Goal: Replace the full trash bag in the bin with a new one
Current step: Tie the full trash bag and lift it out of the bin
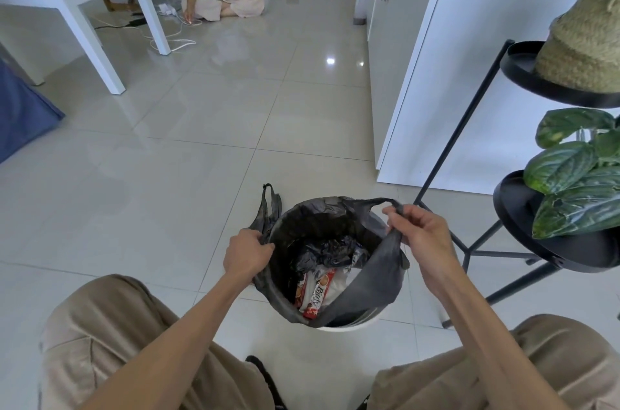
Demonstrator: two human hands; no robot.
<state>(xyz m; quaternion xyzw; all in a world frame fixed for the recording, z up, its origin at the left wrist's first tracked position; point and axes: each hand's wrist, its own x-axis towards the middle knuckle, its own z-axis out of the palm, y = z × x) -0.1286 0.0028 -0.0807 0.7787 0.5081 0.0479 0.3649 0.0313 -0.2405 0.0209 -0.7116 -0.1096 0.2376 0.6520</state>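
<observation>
The left hand [248, 255] curls around the edge of the black trash bag [369, 292] at the 9 o'clock rim of the white bin [349, 327], its fingertips hidden in the plastic. The right hand [419, 235] pinches a bag handle raised at 3 o'clock. The bag sits in the bin on the floor [167, 191]. A red wrapper [315, 295] shows inside; the deeper contents are too dark to make out.

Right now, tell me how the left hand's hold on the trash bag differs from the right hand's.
The left hand grips the trash bag by its edge, low at the left rim of the bin; the right hand holds it higher, above the rim. The right hand pulls the right handle loop taut; the left handle loop stands free beside the left hand. Shared: both hands grip the same black bag, which sits in the white bin.
</observation>
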